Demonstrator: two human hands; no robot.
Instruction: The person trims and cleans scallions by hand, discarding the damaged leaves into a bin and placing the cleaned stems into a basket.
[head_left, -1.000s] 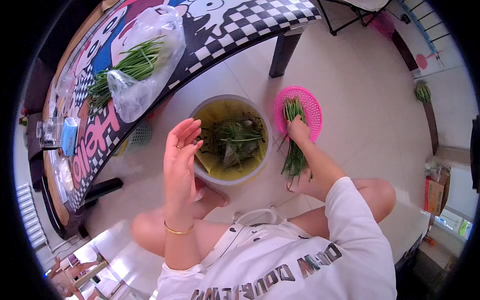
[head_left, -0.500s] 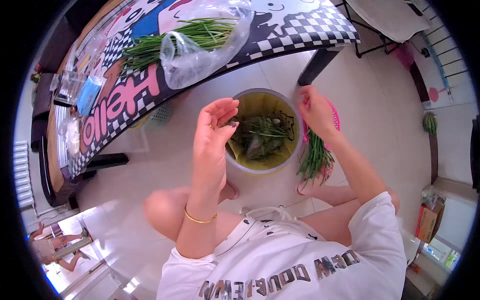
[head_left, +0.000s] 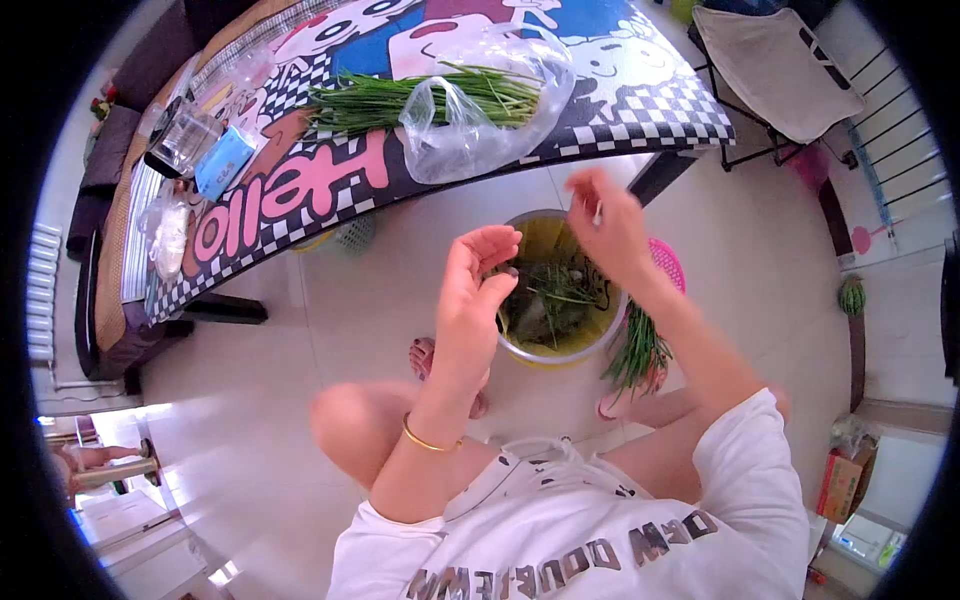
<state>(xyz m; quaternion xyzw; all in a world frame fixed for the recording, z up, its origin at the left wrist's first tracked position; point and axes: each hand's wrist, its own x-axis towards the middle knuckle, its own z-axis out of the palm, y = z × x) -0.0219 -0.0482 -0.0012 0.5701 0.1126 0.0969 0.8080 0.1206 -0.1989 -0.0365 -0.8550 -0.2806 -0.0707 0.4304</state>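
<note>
Long, thin green stalks (head_left: 638, 352) lie in a bunch beside the person's foot, their upper part hidden by the right forearm. The same forearm covers much of the round pink perforated plastic basket (head_left: 668, 262) beside them. The white shirt (head_left: 590, 545) fills the near edge, its dark lettering cut off below. The left hand (head_left: 472, 290) is raised at the near left side of the bin, fingers curved and thumb apart, leaving a moderately wide grip; a gold bangle (head_left: 432, 437) circles its wrist. The right hand (head_left: 608, 218) is raised over the bin's far right side, fingers bent and blurred; whether its grip holds anything I cannot tell. Both hands partly hide the round grey-rimmed bin with a yellow liner (head_left: 560, 358), where loose dark and green scraps (head_left: 555, 290) lie tangled. The bin stands on pale floor tiles (head_left: 260, 370). Beyond is the worktop with a cartoon-and-check cover (head_left: 660, 115), carrying more green stalks (head_left: 400, 103) partly inside a clear plastic bag (head_left: 470, 150), and a blue-and-white packet (head_left: 224, 162). Farther off, a folding seat of pale fabric (head_left: 775, 75) stands at the right.
</note>
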